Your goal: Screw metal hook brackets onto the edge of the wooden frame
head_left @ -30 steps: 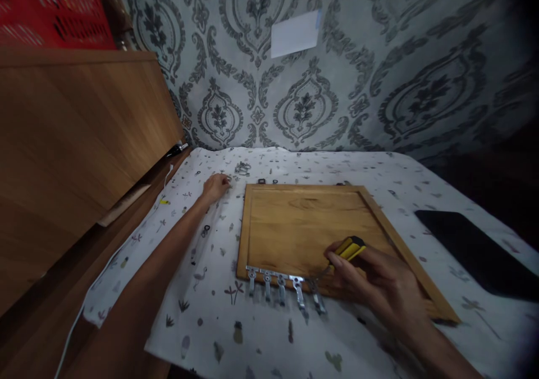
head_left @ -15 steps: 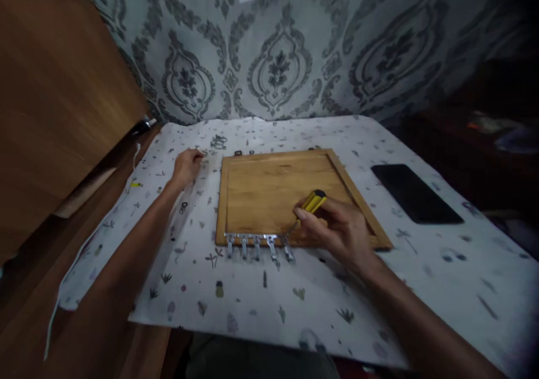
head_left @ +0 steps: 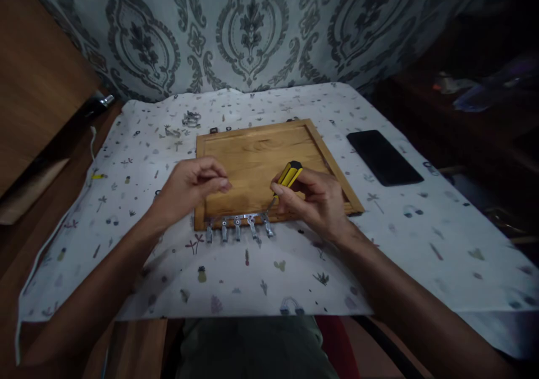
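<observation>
My right hand [head_left: 318, 199] grips a yellow and black screwdriver [head_left: 290, 174], its shaft slanting down to the right end of a metal hook strip [head_left: 237, 227]. Several silver hooks of that strip hang over the near edge of a framed wooden board [head_left: 261, 163], which lies flat. Over the board's left side hovers my left hand [head_left: 189, 188], thumb and fingertips pressed together. Whatever sits in that pinch, if anything, is too small to make out.
Behind the board's left corner lie a small pile of metal hooks [head_left: 191, 119] and some small loose pieces [head_left: 172, 131]. A black phone [head_left: 384, 157] rests to the right on the printed tablecloth [head_left: 236, 295]. A wooden cabinet [head_left: 46, 59] borders the left side.
My left hand has come from the small pieces at the back left to above the board's left part. The screwdriver stays at the strip's right end. The camera view has shifted.
</observation>
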### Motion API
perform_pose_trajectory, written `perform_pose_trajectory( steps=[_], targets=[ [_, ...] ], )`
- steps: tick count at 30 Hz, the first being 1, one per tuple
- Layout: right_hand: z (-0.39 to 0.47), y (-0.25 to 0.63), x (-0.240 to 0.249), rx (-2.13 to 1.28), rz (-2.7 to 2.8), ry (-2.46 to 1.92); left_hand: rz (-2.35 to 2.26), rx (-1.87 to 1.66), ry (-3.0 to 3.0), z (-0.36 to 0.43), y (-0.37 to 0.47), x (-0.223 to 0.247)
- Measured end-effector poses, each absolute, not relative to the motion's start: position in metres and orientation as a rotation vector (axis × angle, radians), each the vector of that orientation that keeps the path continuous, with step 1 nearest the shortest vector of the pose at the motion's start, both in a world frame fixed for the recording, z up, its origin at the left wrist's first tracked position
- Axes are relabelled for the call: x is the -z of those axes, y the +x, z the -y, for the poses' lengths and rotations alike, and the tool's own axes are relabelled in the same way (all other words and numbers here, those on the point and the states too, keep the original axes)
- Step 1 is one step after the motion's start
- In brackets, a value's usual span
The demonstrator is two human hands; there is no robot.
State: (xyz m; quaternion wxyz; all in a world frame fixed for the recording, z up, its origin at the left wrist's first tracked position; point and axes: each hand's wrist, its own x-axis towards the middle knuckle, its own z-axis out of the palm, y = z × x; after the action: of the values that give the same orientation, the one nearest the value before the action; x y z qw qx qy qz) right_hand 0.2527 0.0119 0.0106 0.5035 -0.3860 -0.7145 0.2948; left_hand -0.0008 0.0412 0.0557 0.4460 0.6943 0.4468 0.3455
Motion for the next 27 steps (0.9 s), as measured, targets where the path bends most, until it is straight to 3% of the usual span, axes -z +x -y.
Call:
perform_pose_trajectory(
  steps=[6, 15, 27],
  targets=[
    [-0.011, 0.252, -0.012, -0.665, 1.730, -0.918, -0.983, -0.677, 1.991, -0.032, 0.032, -0.053],
    [-0.011, 0.255, -0.017, -0.569, 1.795, -0.897, -1.007, -0.398, 1.881, -0.030, 0.043, -0.044],
    [-0.012, 0.254, -0.017, -0.525, 1.823, -0.858, -0.997, -0.279, 2.216, -0.029, 0.055, -0.032]
  ],
)
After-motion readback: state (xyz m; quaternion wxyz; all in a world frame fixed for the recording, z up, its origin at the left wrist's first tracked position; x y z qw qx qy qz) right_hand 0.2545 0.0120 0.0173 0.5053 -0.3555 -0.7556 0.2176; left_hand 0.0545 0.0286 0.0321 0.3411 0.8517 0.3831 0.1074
